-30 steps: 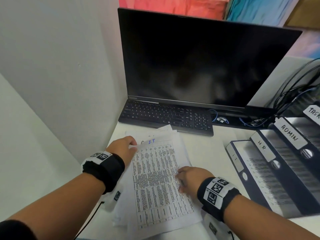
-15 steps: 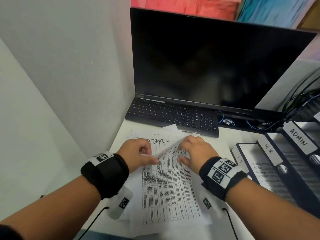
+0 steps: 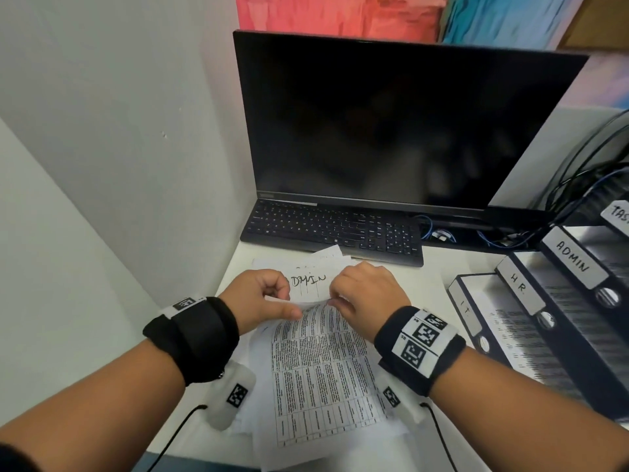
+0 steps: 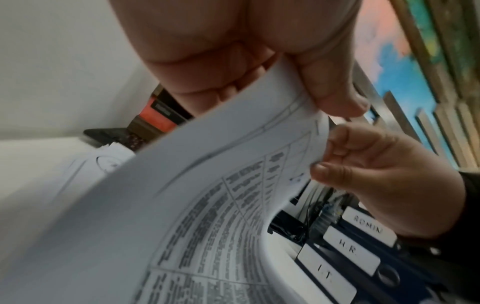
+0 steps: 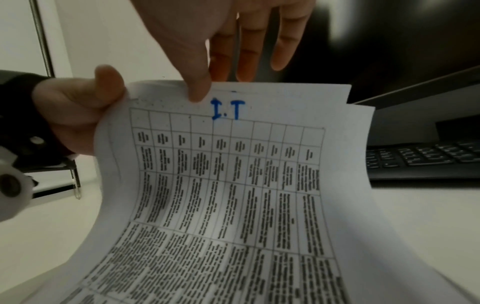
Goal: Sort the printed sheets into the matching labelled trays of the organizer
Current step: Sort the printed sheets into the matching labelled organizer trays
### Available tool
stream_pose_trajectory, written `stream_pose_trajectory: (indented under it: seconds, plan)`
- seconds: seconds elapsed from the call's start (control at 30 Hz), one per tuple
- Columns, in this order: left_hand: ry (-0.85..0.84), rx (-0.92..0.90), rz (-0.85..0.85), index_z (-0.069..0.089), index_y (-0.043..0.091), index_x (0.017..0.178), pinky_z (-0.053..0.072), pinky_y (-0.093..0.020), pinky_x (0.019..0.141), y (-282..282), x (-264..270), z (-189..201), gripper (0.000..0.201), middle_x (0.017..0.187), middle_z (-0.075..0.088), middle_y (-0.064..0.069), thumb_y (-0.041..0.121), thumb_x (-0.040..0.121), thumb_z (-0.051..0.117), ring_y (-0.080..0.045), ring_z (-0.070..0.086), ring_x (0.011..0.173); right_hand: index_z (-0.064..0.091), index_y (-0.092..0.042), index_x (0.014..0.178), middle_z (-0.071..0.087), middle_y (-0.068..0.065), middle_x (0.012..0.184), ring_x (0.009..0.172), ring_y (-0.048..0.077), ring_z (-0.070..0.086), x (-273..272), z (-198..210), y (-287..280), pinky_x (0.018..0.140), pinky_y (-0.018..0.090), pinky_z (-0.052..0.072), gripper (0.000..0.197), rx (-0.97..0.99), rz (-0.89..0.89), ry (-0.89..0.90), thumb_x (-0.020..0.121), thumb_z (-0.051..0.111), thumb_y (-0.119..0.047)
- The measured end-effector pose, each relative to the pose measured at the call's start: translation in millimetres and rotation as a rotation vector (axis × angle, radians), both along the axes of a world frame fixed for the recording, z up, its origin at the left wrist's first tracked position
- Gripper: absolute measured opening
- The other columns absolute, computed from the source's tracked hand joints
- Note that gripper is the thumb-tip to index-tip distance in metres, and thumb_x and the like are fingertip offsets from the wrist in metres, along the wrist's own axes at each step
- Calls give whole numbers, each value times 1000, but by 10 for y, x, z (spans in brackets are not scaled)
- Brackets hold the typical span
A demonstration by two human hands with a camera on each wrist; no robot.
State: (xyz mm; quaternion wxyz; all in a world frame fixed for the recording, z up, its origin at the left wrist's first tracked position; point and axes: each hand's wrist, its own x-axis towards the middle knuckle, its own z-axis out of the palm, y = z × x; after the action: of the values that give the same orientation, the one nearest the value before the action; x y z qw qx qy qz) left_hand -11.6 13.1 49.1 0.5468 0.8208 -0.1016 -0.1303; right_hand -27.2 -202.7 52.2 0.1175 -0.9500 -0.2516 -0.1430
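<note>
A printed table sheet marked "I.T" in blue [image 5: 228, 111] tops a loose pile of sheets [image 3: 320, 369] on the white desk. My left hand [image 3: 289, 301] pinches its top left corner and my right hand [image 3: 335, 299] pinches its top edge, both lifting that end so the sheet [image 4: 207, 195] curves up. Behind the raised edge lies a sheet handwritten "ADMIN" [image 3: 308, 281]. The dark organizer stands at the right, with trays labelled I.T. [image 3: 466, 310], H.R. [image 3: 519, 284] and ADMIN [image 3: 573, 257]. The I.T. tray holds printed paper.
A black keyboard [image 3: 333, 229] and a dark monitor [image 3: 391, 124] stand just behind the pile. Cables [image 3: 510, 233] run behind the organizer. A white wall [image 3: 119, 165] closes the left side. A fourth tray label [image 3: 619, 212] is cut off at the right edge.
My right hand moved from the sheet's right side up to its top edge. Both hands lifted that edge, uncovering the ADMIN sheet beneath.
</note>
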Motion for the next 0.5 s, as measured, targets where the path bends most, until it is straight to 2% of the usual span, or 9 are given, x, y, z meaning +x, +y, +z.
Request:
stream_pose_trajectory:
  seconds: [0.07, 0.13, 0.2, 0.27, 0.33, 0.4, 0.5]
  plan:
    - [2, -10, 16, 56, 27, 53, 41, -15, 62, 8, 9, -19, 32, 57, 57, 11, 18, 61, 86, -2, 50, 56, 59, -25, 70, 59, -10, 69, 67, 18, 58, -14, 9, -39, 63, 33, 47, 18, 4, 12, -17, 73, 77, -28]
    - [13, 7, 40, 60, 34, 57, 36, -23, 58, 24, 35, -42, 21, 57, 47, 4, 36, 60, 81, -9, 41, 54, 59, -24, 70, 60, -10, 68, 66, 18, 58, -30, 16, -65, 63, 34, 48, 19, 27, 12, -17, 72, 77, -24]
    - [84, -50, 29, 63, 34, 63, 28, -22, 50, 7, 24, -38, 15, 55, 39, 0, 36, 66, 77, -10, 32, 48, 58, -22, 72, 60, -8, 71, 69, 20, 57, -34, 20, -93, 66, 36, 48, 16, 36, -6, 7, 77, 73, -22]
    - [158, -111, 20, 64, 32, 67, 29, -19, 48, -25, 23, -20, 13, 61, 43, -6, 41, 66, 73, -15, 34, 51, 57, -21, 76, 59, -6, 76, 72, 20, 56, -39, 21, -113, 69, 37, 49, 13, 49, -19, 26, 80, 69, -20]
    - [141, -102, 32, 62, 34, 66, 28, -17, 43, -49, 28, -19, 12, 54, 40, 0, 36, 75, 69, -12, 31, 46, 59, -22, 82, 60, -6, 82, 76, 20, 57, -52, 25, -110, 70, 38, 49, 14, 59, -18, 21, 77, 72, -20]
    - [121, -96, 54, 60, 35, 65, 27, -16, 39, -86, 38, -19, 16, 49, 35, 4, 32, 80, 63, -11, 27, 42, 62, -24, 88, 61, -7, 86, 79, 19, 59, -68, 31, -78, 70, 36, 50, 23, 30, -3, 14, 72, 77, -24]
    - [130, -109, 47, 58, 25, 74, 26, -15, 37, -151, 38, -1, 16, 43, 36, 7, 23, 89, 62, -8, 28, 36, 65, -25, 94, 63, -8, 88, 80, 19, 62, -88, 46, -38, 70, 36, 51, 34, 2, 7, 10, 65, 83, -30]
